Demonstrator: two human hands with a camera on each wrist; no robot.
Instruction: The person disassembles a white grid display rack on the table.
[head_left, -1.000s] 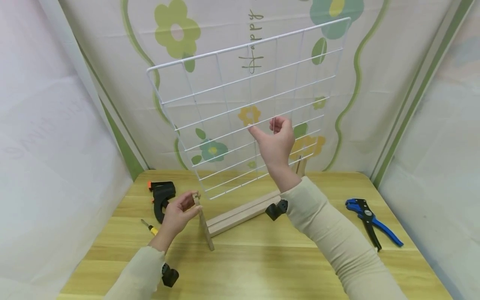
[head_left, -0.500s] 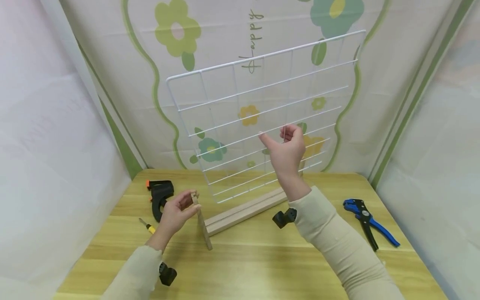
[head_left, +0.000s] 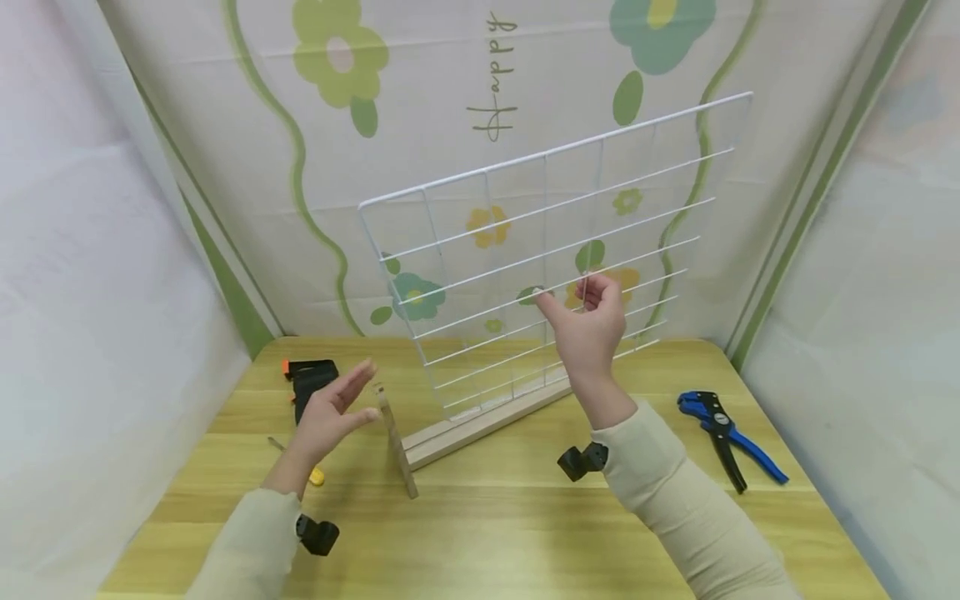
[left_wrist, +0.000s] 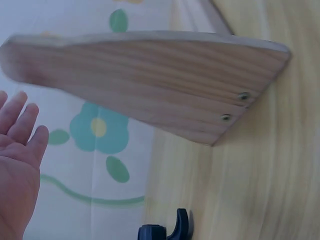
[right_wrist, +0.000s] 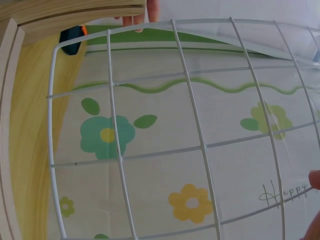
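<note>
A white wire grid [head_left: 545,254] slanted across the center of the frame, its top edge rising toward the upper right and its bottom edge over a wooden rail [head_left: 480,429]; whether the two touched could not be told. The right hand [head_left: 590,333], right of center, held the grid with thumb on the near side and fingers curled behind, a grip close to the panel's middle that probably kept it balanced on one arm.

At lower left, the left hand [head_left: 330,421] held nothing, fingers stretched and thumb spread wide, just beside an upright end board [head_left: 395,442] (the left wrist view showed a sliver of background between skin and wood). Two screws [left_wrist: 243,96] near that board's lower end likely fastened it to the rail, which would explain why it stood unaided.

Farther out, tools lay at the sides of the table [head_left: 510,525], perhaps to spare the arms any obstruction: a black clamp [head_left: 311,385] and a yellow-handled screwdriver [head_left: 317,476] at left, both partly hidden by the left arm, and blue-and-black pliers [head_left: 722,423] at right. A flowered cloth [head_left: 427,125], lettered "Happy," hung behind.
</note>
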